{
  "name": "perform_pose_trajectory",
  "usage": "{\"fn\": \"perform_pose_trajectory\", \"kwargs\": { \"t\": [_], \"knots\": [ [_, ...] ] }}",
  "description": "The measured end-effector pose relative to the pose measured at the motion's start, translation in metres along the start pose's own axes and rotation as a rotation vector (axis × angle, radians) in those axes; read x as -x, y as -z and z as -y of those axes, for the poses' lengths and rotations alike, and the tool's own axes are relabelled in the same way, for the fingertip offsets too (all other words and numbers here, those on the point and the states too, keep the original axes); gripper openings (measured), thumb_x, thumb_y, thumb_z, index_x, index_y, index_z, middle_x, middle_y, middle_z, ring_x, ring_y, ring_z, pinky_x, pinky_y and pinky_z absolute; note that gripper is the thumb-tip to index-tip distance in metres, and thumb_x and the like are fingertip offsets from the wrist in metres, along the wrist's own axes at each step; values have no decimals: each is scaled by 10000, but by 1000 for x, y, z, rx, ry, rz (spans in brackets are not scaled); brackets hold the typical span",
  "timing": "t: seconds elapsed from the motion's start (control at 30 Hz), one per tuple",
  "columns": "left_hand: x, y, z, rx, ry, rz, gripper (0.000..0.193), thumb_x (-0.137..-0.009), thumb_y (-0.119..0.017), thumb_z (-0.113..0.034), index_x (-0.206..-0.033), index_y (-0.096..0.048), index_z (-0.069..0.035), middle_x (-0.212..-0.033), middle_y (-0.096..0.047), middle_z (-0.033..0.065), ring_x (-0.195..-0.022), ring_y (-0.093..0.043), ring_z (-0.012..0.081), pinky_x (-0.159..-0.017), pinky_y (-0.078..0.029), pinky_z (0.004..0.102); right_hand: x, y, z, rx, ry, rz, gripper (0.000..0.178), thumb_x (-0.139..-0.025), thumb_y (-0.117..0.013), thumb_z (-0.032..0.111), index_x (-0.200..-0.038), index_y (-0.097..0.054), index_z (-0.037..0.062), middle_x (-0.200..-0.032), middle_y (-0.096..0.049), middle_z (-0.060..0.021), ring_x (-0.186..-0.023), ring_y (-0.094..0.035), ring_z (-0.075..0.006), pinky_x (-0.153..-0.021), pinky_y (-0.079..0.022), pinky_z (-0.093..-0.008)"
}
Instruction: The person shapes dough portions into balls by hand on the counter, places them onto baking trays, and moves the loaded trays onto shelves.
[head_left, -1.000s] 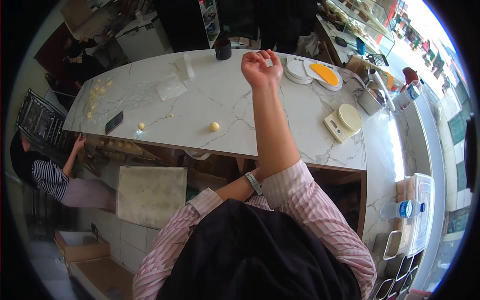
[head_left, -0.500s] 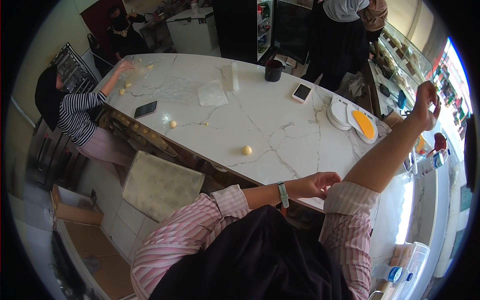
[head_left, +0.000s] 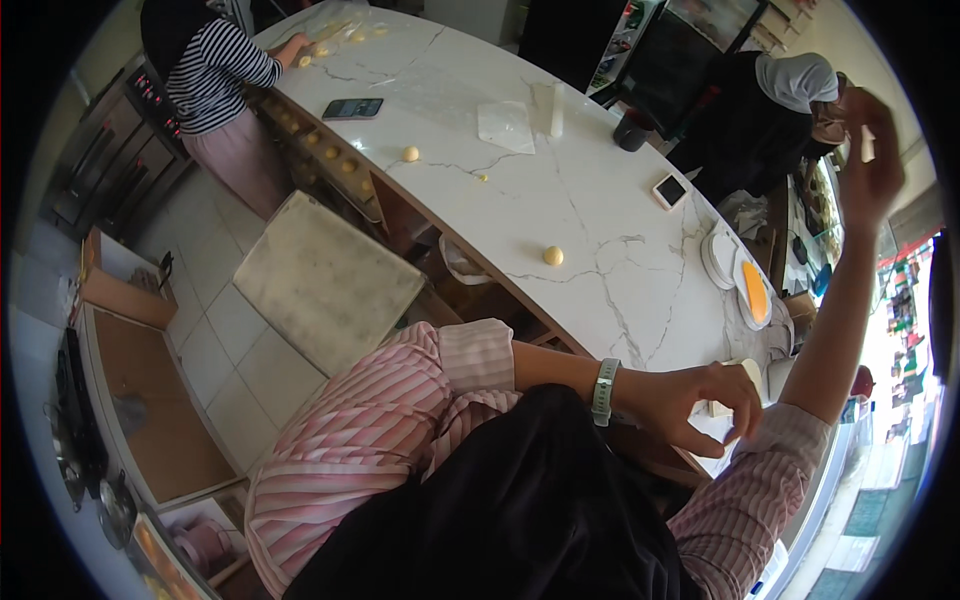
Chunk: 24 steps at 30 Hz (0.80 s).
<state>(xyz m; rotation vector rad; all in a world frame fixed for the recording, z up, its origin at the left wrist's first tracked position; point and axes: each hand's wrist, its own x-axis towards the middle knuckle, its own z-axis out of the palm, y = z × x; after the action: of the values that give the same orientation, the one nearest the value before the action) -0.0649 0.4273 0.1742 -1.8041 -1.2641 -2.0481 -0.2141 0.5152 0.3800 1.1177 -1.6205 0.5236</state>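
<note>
Left hand (head_left: 685, 405) — grip half-curled, empty, contact with striped cuff (head_left: 795, 428) unclear. Right hand (head_left: 873, 175) — dim, loosely curled around gap, empty.

Head-worn cam here, the left one of a fisheye pair, aimed down and forward over the wearer's own black cloth (head_left: 480, 500) at the bottom. The left hand (head_left: 695, 405) and right hand (head_left: 870, 160) are pretty close to the lens, both over on the right side. The white table (head_left: 620, 190) cuts diagonally across, farther out, and the co-worker in stripes (head_left: 225, 75) is way off at upper left. Super wide, straight edges bow.
</note>
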Motion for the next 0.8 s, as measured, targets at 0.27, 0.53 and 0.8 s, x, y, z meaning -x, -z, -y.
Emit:
{"fn": "perform_pose_trajectory", "kwargs": {
  "t": [0.27,0.53,0.8],
  "knots": [
    [4,-13,-22,-242,336,-180,472,-795,-625,-396,-1112,-464,-85,-972,-505,77,-992,-431,219,-885,-241,393,102,-152,11,5,526,706,118,-729,-601,187,-714,-541,87,-663,-537,-52,-606,-547,-219,-567,-463,-342],
    [28,13,-19,-503,249,-294,161,-821,-591,-209,-882,-545,-67,-804,-547,25,-796,-509,192,-781,-308,360,170,-205,21,27,-18,1304,214,-793,-591,241,-933,-550,85,-804,-577,-59,-782,-568,-233,-695,-457,-354],
    [138,75,-28,42,704,-268,130,-840,-588,-115,-929,-589,-20,-826,-625,54,-725,-584,104,-645,-466,266,291,-208,90,-587,-271,1050,547,-701,-726,247,-1185,-499,131,-1079,-546,-115,-992,-528,-256,-879,-423,-371]
  ]
}}
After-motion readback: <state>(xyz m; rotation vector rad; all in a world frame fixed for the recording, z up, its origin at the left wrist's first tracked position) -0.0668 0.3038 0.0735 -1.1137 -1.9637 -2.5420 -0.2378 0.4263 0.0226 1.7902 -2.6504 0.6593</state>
